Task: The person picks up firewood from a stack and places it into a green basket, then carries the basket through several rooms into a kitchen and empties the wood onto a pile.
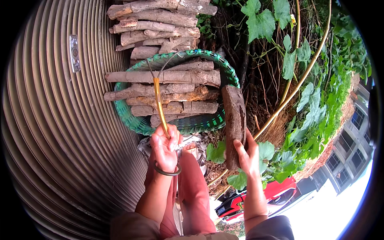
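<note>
A green woven basket [127, 120] lies in front of me with several cut firewood logs [175, 108] laid crosswise in it, some poking past its left rim. My left hand [166, 144] is closed around the yellow-sleeved handle [161, 106] of the basket, whose wire ends fork towards the far rim. In my right hand [248, 153] is a thick, dark-barked log [234, 126], gripped near its lower end. That log stands nearly lengthwise in the view, its upper end overlapping the basket's right rim.
A stack of firewood [159, 27] rises beyond the basket. Corrugated metal sheeting [60, 120] runs along the left. Right of the basket are leafy vines [261, 24] and a long bamboo pole [297, 87]. A red vehicle [279, 190] and a building [349, 144] show farther off.
</note>
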{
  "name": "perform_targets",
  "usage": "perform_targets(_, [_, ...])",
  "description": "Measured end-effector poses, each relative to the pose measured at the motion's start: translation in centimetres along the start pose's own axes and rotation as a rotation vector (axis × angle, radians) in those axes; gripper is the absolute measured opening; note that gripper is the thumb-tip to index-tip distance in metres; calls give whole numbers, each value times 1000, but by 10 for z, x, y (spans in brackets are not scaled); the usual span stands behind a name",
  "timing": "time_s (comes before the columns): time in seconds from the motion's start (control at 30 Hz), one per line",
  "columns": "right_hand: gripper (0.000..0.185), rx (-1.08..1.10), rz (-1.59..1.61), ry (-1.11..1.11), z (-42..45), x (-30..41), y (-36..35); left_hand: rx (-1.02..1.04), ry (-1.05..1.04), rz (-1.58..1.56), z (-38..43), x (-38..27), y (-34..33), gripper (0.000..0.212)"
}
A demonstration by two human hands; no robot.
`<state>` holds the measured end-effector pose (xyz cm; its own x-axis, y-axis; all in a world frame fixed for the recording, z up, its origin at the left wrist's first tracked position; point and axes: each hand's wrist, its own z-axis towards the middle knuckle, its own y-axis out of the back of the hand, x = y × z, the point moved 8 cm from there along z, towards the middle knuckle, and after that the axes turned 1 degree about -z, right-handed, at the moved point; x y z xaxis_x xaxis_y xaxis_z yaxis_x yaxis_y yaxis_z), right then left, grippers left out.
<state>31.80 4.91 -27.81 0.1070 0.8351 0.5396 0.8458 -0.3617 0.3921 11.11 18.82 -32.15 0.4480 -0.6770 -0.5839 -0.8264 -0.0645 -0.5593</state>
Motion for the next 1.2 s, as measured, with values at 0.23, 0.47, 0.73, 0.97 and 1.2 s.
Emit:
perform_targets(0.23, [67, -27, -1391, 411, 25, 89, -12, 16, -2, 35, 0, 2, -1, 51])
perform_targets(0.47, [38, 5, -1770, 965, 80, 119, -58, 30, -3, 60, 2, 9, -7, 50])
perform_targets(0.73, [16, 396, -1830, 1086, 126, 129, -75, 10, 16, 81, 5, 20, -13, 51])
perform_targets(0.97, [16, 282, -1486, 1184, 125, 201, -108, 9, -1, 78, 5, 12, -8, 52])
perform_targets(1.2, [42, -287, -1099, 1002, 249, 273, -155, 7, -1, 121, 6, 16, -15, 56])
